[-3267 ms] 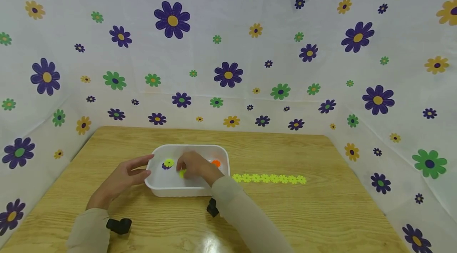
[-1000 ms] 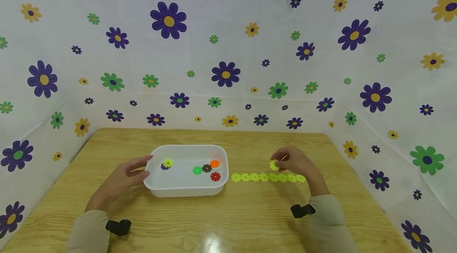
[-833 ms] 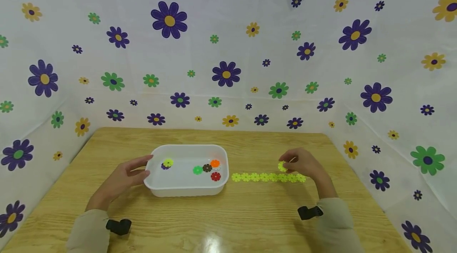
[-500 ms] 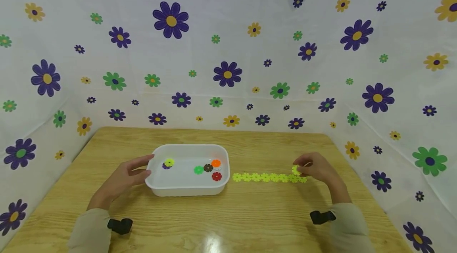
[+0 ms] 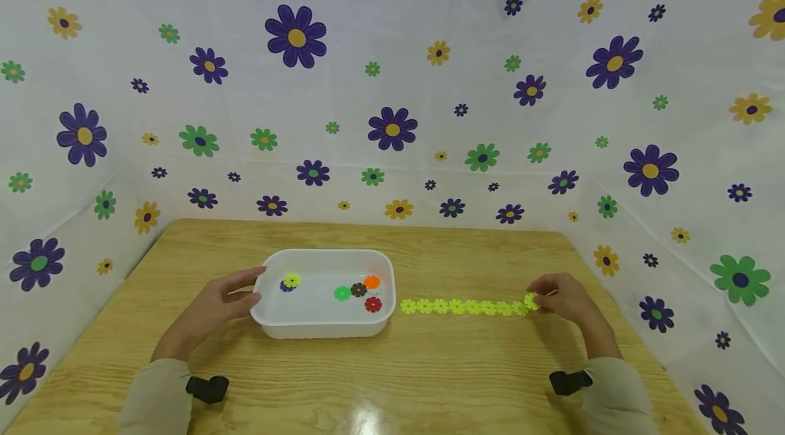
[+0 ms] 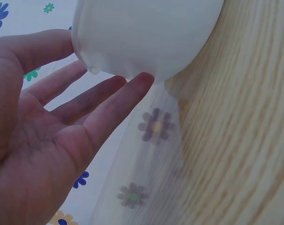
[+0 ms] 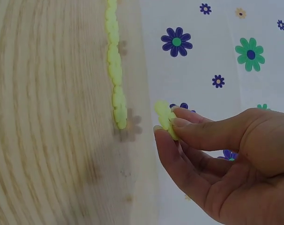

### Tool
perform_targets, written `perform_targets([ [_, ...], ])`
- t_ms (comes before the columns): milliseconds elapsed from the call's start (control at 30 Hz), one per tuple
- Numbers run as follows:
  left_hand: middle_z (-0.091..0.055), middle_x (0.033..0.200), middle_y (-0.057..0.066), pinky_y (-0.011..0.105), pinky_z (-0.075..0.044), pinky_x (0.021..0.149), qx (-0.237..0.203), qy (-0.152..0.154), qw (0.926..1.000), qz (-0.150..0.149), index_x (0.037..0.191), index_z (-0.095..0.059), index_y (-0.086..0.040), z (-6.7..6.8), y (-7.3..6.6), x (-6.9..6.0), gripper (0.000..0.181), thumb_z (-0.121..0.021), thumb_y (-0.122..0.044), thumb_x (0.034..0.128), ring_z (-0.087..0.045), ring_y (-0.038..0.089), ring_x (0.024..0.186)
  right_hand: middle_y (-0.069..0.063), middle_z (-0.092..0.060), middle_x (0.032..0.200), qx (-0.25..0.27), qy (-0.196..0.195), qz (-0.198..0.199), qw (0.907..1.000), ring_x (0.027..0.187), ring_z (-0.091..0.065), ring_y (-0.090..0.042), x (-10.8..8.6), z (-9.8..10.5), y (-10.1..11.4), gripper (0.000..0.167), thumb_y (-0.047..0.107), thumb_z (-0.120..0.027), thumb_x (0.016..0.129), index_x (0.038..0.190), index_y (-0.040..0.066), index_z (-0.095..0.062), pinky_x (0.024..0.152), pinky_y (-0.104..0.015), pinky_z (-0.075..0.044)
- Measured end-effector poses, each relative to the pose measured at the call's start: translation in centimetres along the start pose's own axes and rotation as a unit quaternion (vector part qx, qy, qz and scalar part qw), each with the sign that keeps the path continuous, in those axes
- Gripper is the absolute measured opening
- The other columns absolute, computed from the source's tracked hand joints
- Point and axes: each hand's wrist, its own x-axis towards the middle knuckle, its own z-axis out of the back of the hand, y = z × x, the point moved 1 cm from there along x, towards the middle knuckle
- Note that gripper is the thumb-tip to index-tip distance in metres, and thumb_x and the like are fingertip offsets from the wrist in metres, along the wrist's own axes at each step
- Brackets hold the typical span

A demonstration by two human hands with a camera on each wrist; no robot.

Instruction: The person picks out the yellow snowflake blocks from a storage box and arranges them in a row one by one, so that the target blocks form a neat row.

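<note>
My left hand [image 5: 211,309] is at the left end of a white plastic tray [image 5: 319,318]. In the left wrist view its fingers, fairly straight and spread, touch the tray's outer wall and rim. Between thumb and fingertips, my right hand [image 5: 567,298] pinches a yellow flower-shaped plastic disc [image 7: 165,119]. That hand is by the right end of a row of yellow flower discs [image 5: 456,307], laid left to right on the table. The right wrist view shows a gap between the pinched disc and the row's end [image 7: 120,117].
Inside the tray are a yellow disc [image 5: 291,280] over a purple one, a green disc [image 5: 342,293], a brown disc [image 5: 358,290], an orange disc [image 5: 371,281], a red disc [image 5: 373,304] and a whitish one. A flower-printed cloth [image 5: 343,91] borders the wooden table [image 5: 398,380].
From inside the tray, my right hand has come out with a yellow disc and travelled rightward above the row to its right end. My left hand stays at the tray.
</note>
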Motion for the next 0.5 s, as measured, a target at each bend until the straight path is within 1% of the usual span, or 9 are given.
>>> perform_targets([
  [133, -0.033, 0.164, 0.030, 0.043, -0.060, 0.101, 0.006, -0.003, 1.0000, 0.003, 0.159, -0.037, -0.005, 0.0, -0.1, 0.0, 0.063, -0.062, -0.021, 0.1038, -0.048, 0.055, 0.139, -0.028, -0.066, 0.102, 0.003, -0.004, -0.015, 0.9999, 0.085, -0.070, -0.026, 0.0, 0.0, -0.6, 0.021, -0.006, -0.061, 0.096, 0.114, -0.016, -0.065, 0.075, -0.041, -0.066],
  [300, -0.032, 0.164, 0.030, 0.049, -0.058, 0.103, 0.011, -0.008, 0.9998, 0.011, 0.159, -0.038, -0.007, -0.2, -0.1, 0.1, 0.063, -0.062, -0.023, 0.1039, -0.049, 0.054, 0.139, -0.026, -0.065, 0.101, 0.006, -0.006, -0.034, 0.9994, 0.085, -0.067, -0.022, 0.3, -0.2, -1.5, 0.020, -0.007, -0.061, 0.095, 0.113, -0.016, -0.066, 0.075, -0.040, -0.065],
  [500, -0.033, 0.164, 0.029, 0.053, -0.057, 0.103, 0.014, -0.014, 0.9996, 0.021, 0.160, -0.038, -0.009, -0.2, -0.1, 0.1, 0.063, -0.063, -0.025, 0.1038, -0.049, 0.053, 0.139, -0.025, -0.067, 0.100, -0.021, -0.009, -0.037, 0.9990, 0.081, -0.066, -0.021, 0.8, -0.3, -2.3, 0.019, -0.008, -0.061, 0.094, 0.110, -0.013, -0.068, 0.072, -0.036, -0.061],
])
